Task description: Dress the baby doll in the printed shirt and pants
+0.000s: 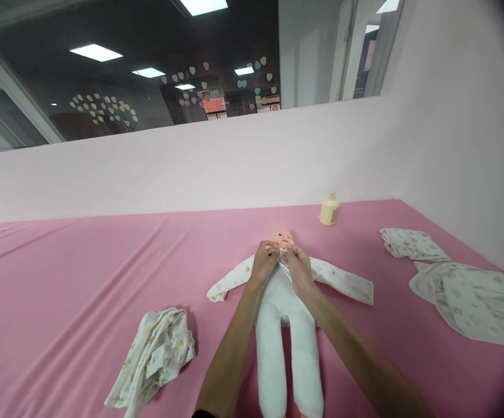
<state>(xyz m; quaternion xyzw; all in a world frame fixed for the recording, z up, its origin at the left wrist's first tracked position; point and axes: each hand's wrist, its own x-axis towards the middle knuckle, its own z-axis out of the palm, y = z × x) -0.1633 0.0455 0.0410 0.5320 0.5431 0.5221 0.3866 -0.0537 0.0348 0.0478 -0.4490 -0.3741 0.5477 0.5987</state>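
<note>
Doll (272, 348) lies at five o'clock on my remote feed, legs toward six, presumably so left hand (265, 262) and right hand (299, 266) both reach the printed baby shirt (341, 280), fingers seemingly pinched on its neckline, which edge I cannot tell.

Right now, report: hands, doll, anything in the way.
Left hand and right hand pinching patterned top at neck of doll. Doll face-up, sleeves spread. Bottle and crumpled garment lie apart, not in the way.
</note>
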